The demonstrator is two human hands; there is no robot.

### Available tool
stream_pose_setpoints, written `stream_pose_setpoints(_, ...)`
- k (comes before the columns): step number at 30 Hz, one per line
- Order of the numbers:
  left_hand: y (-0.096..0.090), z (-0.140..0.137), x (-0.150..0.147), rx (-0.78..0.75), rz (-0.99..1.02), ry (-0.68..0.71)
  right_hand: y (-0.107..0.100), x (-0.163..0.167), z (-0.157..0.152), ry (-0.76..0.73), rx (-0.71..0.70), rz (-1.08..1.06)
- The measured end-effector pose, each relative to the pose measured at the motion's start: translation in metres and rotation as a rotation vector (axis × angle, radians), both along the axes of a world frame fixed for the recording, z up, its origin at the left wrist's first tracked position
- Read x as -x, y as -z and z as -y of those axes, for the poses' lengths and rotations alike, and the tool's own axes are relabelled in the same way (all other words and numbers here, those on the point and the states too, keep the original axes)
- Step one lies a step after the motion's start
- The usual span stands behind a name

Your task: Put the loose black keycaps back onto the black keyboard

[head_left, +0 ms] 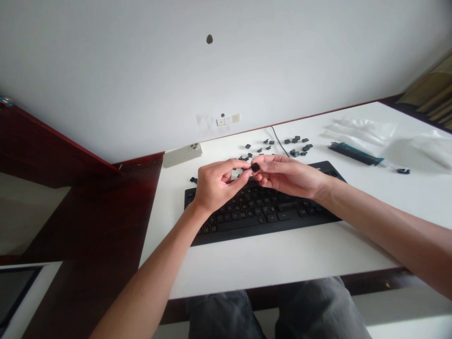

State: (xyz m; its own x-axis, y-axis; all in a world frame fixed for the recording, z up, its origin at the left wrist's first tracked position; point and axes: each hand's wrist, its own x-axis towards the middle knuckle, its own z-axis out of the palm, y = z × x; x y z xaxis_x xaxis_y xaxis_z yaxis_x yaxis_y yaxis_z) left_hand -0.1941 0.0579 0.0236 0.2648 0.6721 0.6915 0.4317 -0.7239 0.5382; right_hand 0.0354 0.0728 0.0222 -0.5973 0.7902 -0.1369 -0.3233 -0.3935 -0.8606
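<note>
Above a black keyboard [243,214], my two hands meet at their fingertips around a small black keycap [255,167]. My left hand [217,183] pinches it from the left with thumb and forefinger. From the other side, my right hand [291,175] has its thumb and fingers closed on the same keycap. Parts of the keyboard's upper rows are hidden behind the hands. Loose black keycaps [296,139] lie scattered on the table beyond the keyboard, several of them in small clusters.
A phone [181,155] lies face down at the table's back left. A black cable [280,141] runs from the keyboard toward the wall. On the right are a dark blue-black slim packet [355,154] and crumpled clear plastic bags [420,148]. The white table [282,254] ends near my knees.
</note>
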Motion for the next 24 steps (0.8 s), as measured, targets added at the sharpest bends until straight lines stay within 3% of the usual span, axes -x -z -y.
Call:
stream_pose_setpoints(5,0.001,-0.004,0.005,0.114,-0.129,0.032,-0.005,-0.004,-0.006,0.219,-0.118,0.124)
stream_pose_setpoints(9,0.000,-0.009,0.011,0.086,-0.201,-0.012,-0.005,-0.008,-0.015,0.375,-0.150,0.211)
stream_pose_setpoints(13,0.001,-0.026,0.035,0.042,-0.122,-0.234,-0.003,-0.017,-0.027,0.551,-0.250,0.277)
stream_pose_setpoints(17,0.010,-0.047,0.065,0.158,-0.163,-0.414,-0.001,-0.030,-0.042,0.711,-0.366,0.361)
stream_pose_setpoints(20,0.018,-0.053,0.074,0.246,-0.276,-0.420,0.001,-0.036,-0.047,0.765,-0.528,0.500)
stream_pose_setpoints(24,0.024,-0.049,0.063,0.290,-0.441,-0.316,0.004,-0.032,-0.039,0.701,-0.774,0.666)
